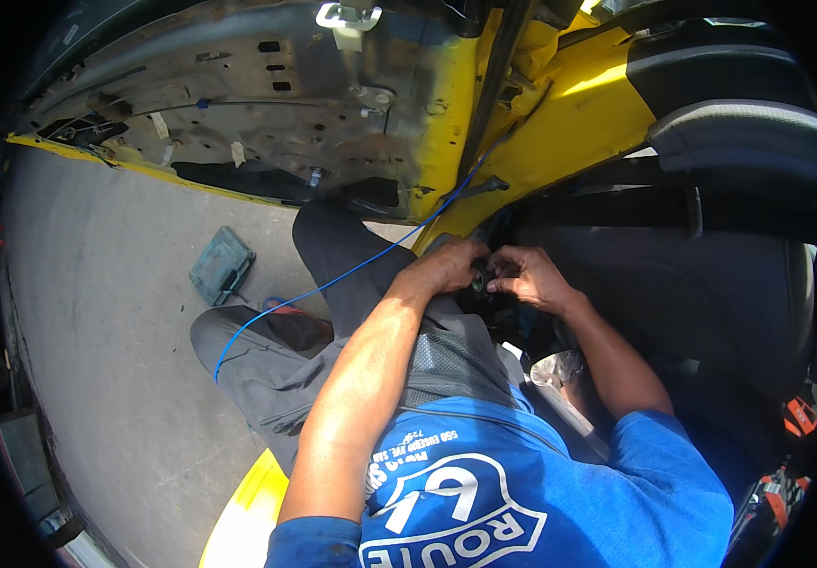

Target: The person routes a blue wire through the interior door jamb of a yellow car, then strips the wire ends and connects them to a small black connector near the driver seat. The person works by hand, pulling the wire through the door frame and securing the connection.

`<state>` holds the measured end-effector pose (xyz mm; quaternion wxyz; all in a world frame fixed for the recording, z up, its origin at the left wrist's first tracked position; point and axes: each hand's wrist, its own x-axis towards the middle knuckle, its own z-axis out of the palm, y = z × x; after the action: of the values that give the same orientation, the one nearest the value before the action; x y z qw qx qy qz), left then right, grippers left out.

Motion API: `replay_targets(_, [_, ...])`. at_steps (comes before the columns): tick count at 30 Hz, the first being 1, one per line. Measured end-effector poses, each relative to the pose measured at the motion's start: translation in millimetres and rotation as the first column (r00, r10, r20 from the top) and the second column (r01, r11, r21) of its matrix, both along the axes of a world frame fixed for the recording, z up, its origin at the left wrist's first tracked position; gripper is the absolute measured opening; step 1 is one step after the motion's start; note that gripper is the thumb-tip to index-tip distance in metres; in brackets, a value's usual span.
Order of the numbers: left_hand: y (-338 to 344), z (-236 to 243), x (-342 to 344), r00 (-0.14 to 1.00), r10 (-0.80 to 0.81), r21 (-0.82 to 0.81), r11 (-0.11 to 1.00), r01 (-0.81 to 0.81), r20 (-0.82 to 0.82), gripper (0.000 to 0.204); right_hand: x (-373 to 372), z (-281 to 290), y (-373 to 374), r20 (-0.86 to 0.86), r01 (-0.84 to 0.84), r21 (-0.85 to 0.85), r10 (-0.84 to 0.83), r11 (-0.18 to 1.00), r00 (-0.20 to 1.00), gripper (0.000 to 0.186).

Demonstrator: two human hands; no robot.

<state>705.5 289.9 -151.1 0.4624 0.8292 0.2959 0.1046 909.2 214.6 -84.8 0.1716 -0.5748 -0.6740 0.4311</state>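
My left hand (450, 264) has its fingers closed at a small dark round part (478, 281) with a greenish tint. Close by on the right, my right hand (529, 277) is bent with thumb and fingers pinched together at that part's edge. The fingers and shadow hide much of the part, so its kind is unclear. Both hands are above my lap, beside the dark car interior. A thin blue wire (351, 271) runs from the yellow car frame, over my legs and past my left forearm.
A stripped car door (332, 123) with yellow edges stands open ahead. The yellow car body (598, 99) is at the right front, with a dark seat (711, 293) below. A dark green case (223, 265) lies on the concrete floor (115, 312). Orange-and-black tools (776, 494) are at lower right.
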Motion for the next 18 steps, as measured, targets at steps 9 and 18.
replay_targets(9, [4,-4,-1,1.000,-0.022,-0.014,1.000,0.022,-0.001,0.040,-2,-12,-7,-0.013,0.032,0.114,-0.031,0.993,0.999,0.023])
replay_targets(18, [6,-4,-2,0.999,-0.048,-0.039,0.998,0.047,-0.022,0.042,1,-15,-9,-0.017,-0.020,0.092,0.021,0.996,1.000,0.017])
